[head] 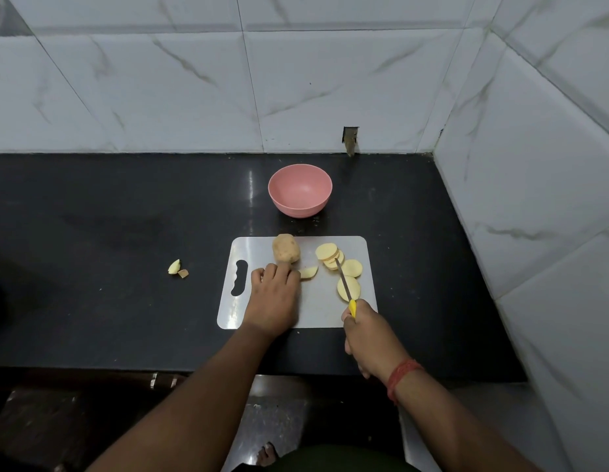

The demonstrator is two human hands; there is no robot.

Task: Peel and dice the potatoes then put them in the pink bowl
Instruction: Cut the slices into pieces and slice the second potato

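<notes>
Though pale peeled potato rounds (340, 267) lie sliced on the white plastic cutting board (306, 311), nothing is diced, and the round pink bowl (299, 190) behind it sits empty. The right hand (368, 335) grips a yellow-handled knife (345, 287) over the slices; the left hand (274, 294), fingers curled, rests on a piece beside the unpeeled brown potato (286, 248).

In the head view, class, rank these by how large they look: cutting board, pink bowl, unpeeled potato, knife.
1. cutting board
2. pink bowl
3 and 4. unpeeled potato and knife: too unlike in shape to rank; the knife is longer, the potato bulkier.
</notes>
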